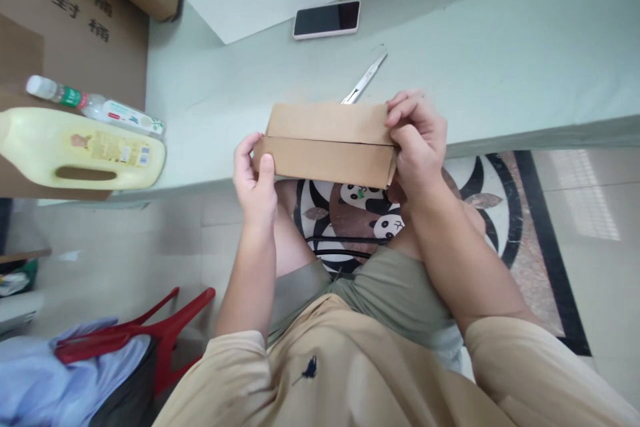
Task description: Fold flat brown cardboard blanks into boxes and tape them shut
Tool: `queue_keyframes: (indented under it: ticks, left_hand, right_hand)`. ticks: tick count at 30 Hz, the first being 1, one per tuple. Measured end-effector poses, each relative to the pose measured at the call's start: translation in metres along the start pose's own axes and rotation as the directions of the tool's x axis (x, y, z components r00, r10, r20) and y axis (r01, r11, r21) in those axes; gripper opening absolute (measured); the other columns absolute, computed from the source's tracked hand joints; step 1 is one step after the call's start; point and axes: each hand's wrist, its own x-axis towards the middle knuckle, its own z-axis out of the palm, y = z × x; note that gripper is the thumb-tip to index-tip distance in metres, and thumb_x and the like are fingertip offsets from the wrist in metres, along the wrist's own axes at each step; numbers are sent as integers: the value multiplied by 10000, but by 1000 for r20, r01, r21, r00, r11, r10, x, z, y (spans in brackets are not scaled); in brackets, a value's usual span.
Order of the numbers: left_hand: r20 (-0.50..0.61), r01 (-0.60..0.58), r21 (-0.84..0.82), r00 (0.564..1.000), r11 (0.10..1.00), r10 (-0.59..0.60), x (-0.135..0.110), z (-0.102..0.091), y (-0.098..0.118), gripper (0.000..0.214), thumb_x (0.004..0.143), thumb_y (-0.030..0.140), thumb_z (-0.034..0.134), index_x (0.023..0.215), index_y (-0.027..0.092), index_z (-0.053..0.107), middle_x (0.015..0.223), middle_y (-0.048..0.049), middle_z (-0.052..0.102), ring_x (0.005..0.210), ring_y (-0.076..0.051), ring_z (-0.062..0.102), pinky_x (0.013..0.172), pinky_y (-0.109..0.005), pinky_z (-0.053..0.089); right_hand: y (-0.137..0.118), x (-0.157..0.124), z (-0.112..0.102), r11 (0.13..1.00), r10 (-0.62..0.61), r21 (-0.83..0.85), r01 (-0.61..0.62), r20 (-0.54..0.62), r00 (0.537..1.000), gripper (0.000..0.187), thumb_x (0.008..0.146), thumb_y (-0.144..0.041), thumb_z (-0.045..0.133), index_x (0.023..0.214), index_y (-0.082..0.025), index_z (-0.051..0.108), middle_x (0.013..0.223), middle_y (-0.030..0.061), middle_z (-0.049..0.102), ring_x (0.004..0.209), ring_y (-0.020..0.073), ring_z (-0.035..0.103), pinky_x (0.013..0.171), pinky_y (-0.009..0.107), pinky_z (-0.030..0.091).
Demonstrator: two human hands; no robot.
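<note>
While both hands are up in front of me, I've got a small brown cardboard box [325,161] pinched between them, one hand at each end. My left hand [255,177] is closed on the left end, thumb pressed flat against the near face. My right hand [420,140] grips the right end, fingers curled at the upper corner, though some of them are hidden from my view. There's a thin dark seam running lengthwise between the upper and lower panels, and honestly I can't tell if the lid is fully down.

The box sits right at the near edge of the table [500,67], partly over the lap. Just behind it I see a slim silver tool [365,80], its near end covered by the box, and past that a phone [327,20] with a dark screen. Over on the left there's a pale yellow jug [95,147] beside a clear bottle [73,97], plus a big printed carton [75,20]. Red chair [173,327] down at lower left.
</note>
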Motion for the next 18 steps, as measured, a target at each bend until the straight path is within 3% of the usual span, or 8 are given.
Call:
queue_keyframes:
  ticks: [4, 8, 13, 18]
  left_hand:
    - [91, -132, 273, 990, 953, 111, 7, -2, 22, 456, 1008, 511, 420, 1288, 236, 651, 1414, -102, 595, 1400, -258, 510, 1225, -436, 354]
    - [322, -201, 531, 946, 823, 23, 13, -2, 54, 543, 1001, 506, 396, 1455, 250, 546, 1564, -97, 502, 1517, -304, 368, 1279, -496, 216]
    - [624, -374, 613, 769, 696, -137, 26, 6, 85, 949, 901, 731, 426, 1631, 168, 203, 1712, -172, 195, 1589, -411, 140, 1263, -610, 111]
    - [799, -517, 514, 579, 684, -162, 56, 22, 101, 1230, 701, 758, 701, 1643, 204, 138, 1732, -168, 87, 1582, -473, 52, 1255, -642, 52]
  right_hand:
    - [3, 1, 0, 1000, 15, 15, -15, 18, 1000, 288, 967, -280, 388, 1018, -250, 670, 1151, 78, 580, 1307, 293, 515, 1140, 600, 410]
    - [3, 4, 2, 998, 36, 59, -36, 9, 999, 281, 966, -286, 379, 968, -247, 657, 1125, 75, 585, 1271, 285, 530, 1131, 595, 416]
    - [2, 5, 4, 992, 48, 114, -46, -19, 999, 242, 933, -291, 409, 866, -232, 634, 1073, 69, 593, 1183, 252, 563, 1124, 566, 431]
    - [7, 8, 6, 987, 45, 159, -37, -46, 998, 203, 906, -288, 440, 830, -222, 617, 1055, 64, 587, 1190, 246, 557, 1127, 559, 427]
